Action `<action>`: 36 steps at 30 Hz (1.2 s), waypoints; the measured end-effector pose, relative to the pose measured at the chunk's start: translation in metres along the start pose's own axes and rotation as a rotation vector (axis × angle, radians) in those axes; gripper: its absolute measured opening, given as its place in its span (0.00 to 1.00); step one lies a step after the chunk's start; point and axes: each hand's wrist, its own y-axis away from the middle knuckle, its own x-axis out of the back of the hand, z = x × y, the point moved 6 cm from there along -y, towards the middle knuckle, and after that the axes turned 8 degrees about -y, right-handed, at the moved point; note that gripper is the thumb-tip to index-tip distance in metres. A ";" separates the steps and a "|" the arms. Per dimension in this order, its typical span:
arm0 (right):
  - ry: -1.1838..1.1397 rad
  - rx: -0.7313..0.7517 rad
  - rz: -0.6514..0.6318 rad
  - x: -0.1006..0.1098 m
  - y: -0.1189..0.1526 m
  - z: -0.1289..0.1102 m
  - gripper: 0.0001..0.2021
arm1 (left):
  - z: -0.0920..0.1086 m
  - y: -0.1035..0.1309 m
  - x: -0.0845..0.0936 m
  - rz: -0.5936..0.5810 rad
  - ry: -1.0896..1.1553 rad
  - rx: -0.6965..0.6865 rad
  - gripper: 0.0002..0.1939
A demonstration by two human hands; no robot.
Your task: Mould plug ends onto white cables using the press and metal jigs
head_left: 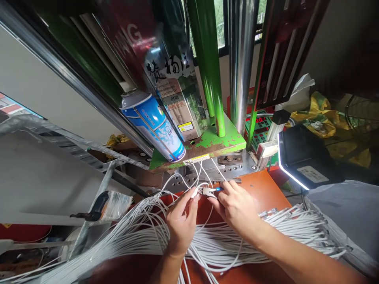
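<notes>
Between thumb and fingers, my left hand [182,219] pinches a small white connector [194,193] on a white cable. Just to its right is a second white piece [207,191], apart from the first. My right hand [237,203] is closed round a small tool with a blue part [218,189], whose tip meets that second piece; most of the tool is hidden by the fingers. Thin white cables run from both hands up toward the metal plate [177,183] of the machine. Under both forearms lies a large bundle of white cables [213,242].
A green machine base [231,142] stands ahead, with a blue and white spray can [155,128] strapped to it. At right are a lit lamp [308,157] and a control box with red digits [259,126]. A metal frame [100,197] stands left. The work surface [269,193] is orange.
</notes>
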 end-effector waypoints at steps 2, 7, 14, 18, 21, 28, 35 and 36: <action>0.003 0.000 0.023 0.001 0.000 -0.001 0.19 | 0.004 0.002 0.001 0.057 -0.079 -0.086 0.16; 0.004 -0.006 0.065 0.000 0.002 -0.002 0.18 | 0.018 0.004 0.002 0.164 -0.213 -0.285 0.19; -0.025 -0.040 0.046 -0.003 0.003 0.002 0.19 | 0.029 0.007 0.002 0.206 -0.291 -0.403 0.21; -0.038 0.000 0.058 -0.003 0.000 0.006 0.20 | 0.029 0.007 0.001 0.219 -0.309 -0.424 0.21; -0.043 0.049 0.059 -0.004 -0.001 0.006 0.21 | 0.026 0.006 0.002 0.222 -0.282 -0.395 0.20; -0.063 0.111 0.075 0.004 0.000 0.002 0.24 | 0.010 0.004 0.010 0.263 -0.054 -0.077 0.11; 0.011 0.165 0.043 0.023 -0.003 -0.004 0.20 | 0.015 -0.003 0.005 0.025 0.262 0.127 0.12; 0.017 0.172 0.032 0.025 -0.002 -0.004 0.20 | 0.018 -0.003 0.004 -0.006 0.276 0.132 0.13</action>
